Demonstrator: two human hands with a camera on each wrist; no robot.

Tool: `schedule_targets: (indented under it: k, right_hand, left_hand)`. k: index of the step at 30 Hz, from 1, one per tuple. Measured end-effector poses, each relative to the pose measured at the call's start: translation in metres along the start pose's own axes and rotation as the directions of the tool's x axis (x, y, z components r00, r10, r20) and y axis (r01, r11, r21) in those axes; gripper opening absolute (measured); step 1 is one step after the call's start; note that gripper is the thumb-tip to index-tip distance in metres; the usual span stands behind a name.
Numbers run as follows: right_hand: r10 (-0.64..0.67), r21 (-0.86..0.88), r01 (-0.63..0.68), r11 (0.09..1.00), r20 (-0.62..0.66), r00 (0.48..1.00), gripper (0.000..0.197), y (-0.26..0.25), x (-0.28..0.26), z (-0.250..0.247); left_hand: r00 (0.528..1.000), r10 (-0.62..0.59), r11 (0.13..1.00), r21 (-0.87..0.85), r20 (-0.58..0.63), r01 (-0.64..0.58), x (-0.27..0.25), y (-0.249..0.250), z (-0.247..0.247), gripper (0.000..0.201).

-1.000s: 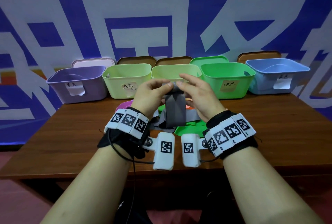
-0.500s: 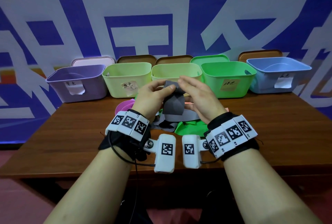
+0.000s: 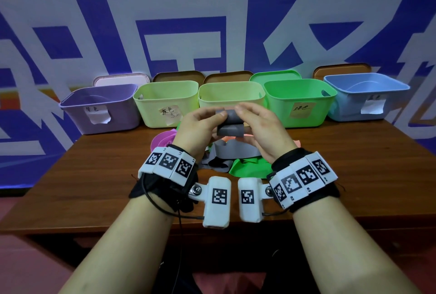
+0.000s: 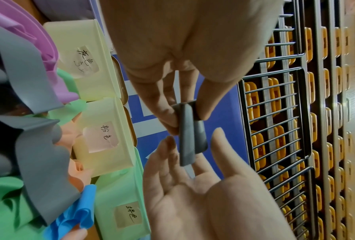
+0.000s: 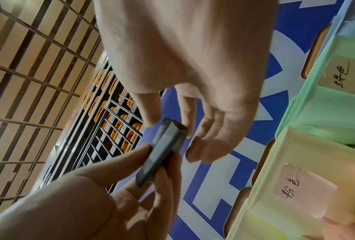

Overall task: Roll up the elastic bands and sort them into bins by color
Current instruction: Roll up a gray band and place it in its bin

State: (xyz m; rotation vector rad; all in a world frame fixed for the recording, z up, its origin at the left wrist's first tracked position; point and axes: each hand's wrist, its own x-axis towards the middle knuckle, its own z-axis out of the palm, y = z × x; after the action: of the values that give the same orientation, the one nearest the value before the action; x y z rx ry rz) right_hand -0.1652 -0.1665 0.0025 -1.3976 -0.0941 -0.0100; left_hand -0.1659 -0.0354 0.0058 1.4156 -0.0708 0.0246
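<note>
1. Grey elastic band [image 3: 230,124], nearly rolled, is held raised above the counter [image 3: 354,164], in front of the bins, so its roll stays tight.
2. It is pinched by the left hand [image 3: 200,126] between thumb and fingertips.
3. The right hand [image 3: 262,126] is held beside it, fingers relaxed and apart, seemingly to guide the roll.

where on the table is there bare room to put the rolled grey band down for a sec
Bare wood on the brown wooden table lies left of the loose pile of coloured elastic bands, before the purple plastic bin, and right of the pile before the blue plastic bin. The centre, beneath both hands, is crowded.
</note>
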Motion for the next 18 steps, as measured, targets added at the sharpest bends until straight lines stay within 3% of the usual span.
schedule_targets:
  k: [2,5,9,15,18]
  right_hand:
    - [0.017,-0.040,-0.017,0.999,-0.005,1.000,0.025,0.0016,0.0008,-0.0001]
    - [-0.001,-0.042,0.000,0.999,-0.015,1.000,0.015,0.0040,0.0026,0.0000]
    - [-0.024,-0.050,0.023,0.998,-0.027,0.999,0.019,0.0067,0.0044,-0.0004]
    - [-0.008,-0.046,0.008,0.999,-0.012,1.000,0.028,0.0049,0.0023,-0.0020]
    - [0.024,-0.041,-0.024,0.999,0.010,1.000,0.018,0.0030,0.0014,-0.0014]
  left_hand:
    - [1.000,0.008,1.000,-0.014,0.003,-0.008,0.0000,0.0009,-0.0007,0.011]
    - [1.000,0.011,1.000,-0.012,0.005,-0.011,0.0013,0.0004,-0.0014,0.020]
    - [0.999,-0.033,0.999,0.027,-0.016,0.034,0.0024,-0.0010,-0.0007,0.005]
    - [0.999,0.002,0.999,0.052,-0.036,0.000,0.0062,-0.0017,-0.0012,0.012]
    - [0.999,0.037,0.997,0.073,-0.032,-0.034,0.0060,-0.0010,-0.0012,0.015]
